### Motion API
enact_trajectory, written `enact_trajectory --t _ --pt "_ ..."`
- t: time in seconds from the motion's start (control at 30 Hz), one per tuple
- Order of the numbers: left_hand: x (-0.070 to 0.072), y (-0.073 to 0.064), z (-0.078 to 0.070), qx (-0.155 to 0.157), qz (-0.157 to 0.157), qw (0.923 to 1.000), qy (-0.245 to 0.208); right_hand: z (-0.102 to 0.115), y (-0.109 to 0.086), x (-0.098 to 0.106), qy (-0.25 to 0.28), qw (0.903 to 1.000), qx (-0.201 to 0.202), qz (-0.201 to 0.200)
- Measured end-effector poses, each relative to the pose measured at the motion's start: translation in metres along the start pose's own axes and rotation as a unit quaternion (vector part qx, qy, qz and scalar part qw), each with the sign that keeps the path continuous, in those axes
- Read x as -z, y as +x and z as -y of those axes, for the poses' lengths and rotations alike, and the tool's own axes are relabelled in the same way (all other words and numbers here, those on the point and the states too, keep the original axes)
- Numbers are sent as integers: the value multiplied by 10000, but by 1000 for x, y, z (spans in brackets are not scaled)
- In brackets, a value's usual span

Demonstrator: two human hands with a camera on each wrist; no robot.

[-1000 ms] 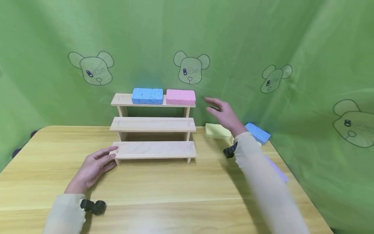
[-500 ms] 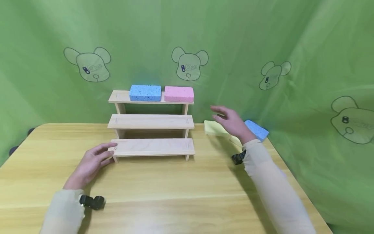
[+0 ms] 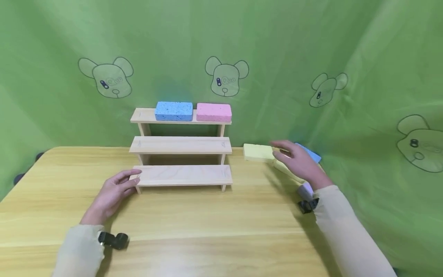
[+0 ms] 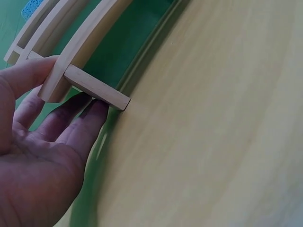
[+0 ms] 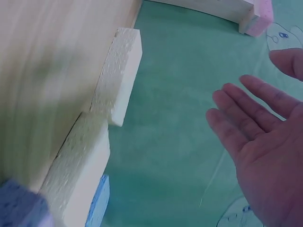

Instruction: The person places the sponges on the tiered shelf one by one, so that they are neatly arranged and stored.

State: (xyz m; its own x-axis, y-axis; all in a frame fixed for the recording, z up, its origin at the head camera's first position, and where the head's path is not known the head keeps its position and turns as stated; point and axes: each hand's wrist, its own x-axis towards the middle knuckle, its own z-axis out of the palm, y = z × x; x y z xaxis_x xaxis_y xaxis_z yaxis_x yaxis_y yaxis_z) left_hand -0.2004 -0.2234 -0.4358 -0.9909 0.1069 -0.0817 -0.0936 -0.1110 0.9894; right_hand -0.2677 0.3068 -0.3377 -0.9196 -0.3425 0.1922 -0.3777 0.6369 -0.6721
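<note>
In the head view, my left hand [image 3: 111, 195] holds the left end of the lowest step of a three-step wooden rack [image 3: 181, 175]. Seen from the left wrist, the thumb lies on the board's end and the fingers reach to the leg below. On the top step sit a blue sponge [image 3: 174, 110] and a pink sponge [image 3: 214, 112], side by side. My right hand [image 3: 298, 161] hovers, holding nothing, over a group of sponges on the right: a yellow sponge [image 3: 257, 152], a second yellow sponge [image 5: 78, 165], a blue sponge [image 3: 312, 154] and a purple sponge [image 3: 306, 191], partly hidden.
A wooden table [image 3: 194, 246] carries the rack and the loose sponges, which lie near its back right corner. Behind and to the right hangs a green curtain [image 3: 277, 50] printed with bear heads. A small black camera sits on each wrist.
My right hand has moved right and down, away from the pink sponge's side to above the loose sponges. My left hand stays at the rack's end. The sponges on the rack have not moved.
</note>
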Motion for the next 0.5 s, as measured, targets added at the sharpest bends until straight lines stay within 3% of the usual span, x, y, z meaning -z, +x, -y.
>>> enact_trajectory --t 0.27,0.5 --pt "1 0 4 25 -58 10000 -70 -2 -34 6 -63 9995 55 -319" --pt "0 2 3 26 -21 10000 -59 -16 -68 14 -28 9993 -10 -382"
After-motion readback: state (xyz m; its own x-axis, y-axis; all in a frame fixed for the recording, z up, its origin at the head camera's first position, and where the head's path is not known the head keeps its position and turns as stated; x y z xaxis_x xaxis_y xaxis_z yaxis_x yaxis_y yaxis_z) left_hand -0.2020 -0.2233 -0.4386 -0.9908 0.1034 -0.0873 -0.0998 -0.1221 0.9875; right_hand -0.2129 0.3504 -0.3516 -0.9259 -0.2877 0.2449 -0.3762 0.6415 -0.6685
